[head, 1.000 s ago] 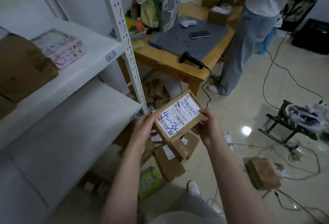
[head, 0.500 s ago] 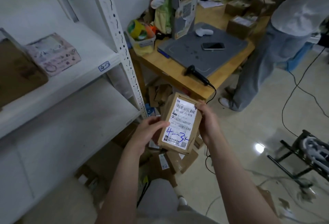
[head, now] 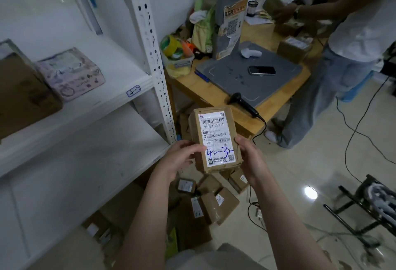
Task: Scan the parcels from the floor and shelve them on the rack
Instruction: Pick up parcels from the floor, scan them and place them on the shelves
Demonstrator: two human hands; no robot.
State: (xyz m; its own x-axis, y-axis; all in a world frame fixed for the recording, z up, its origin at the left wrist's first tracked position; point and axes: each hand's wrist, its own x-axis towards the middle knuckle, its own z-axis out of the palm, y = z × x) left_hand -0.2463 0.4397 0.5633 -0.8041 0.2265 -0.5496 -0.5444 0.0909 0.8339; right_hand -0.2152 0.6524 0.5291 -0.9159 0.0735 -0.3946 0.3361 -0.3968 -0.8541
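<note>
Since the earlier frames the parcel [head: 216, 139] had been turned from a slant until its long side ran straight away from the person, label up. The left hand [head: 182, 158] gripped its near left edge, thumb lying on the label beside the blue handwritten mark. The right hand [head: 249, 156] clasped the right side, fingers curled underneath. The parcel hung in the air between both hands, just right of the rack [head: 150, 44] and its white upright, above the floor parcels [head: 214, 203] heaped below. Farther off stood the wooden counter [head: 214, 96], with a black scanner [head: 242, 103] at its near edge and a phone [head: 261, 70] on a grey pad [head: 278, 81]. At left, a pink box [head: 70, 72] sat on the rack's upper shelf. Another person [head: 342, 66] stood at the counter's right end.
</note>
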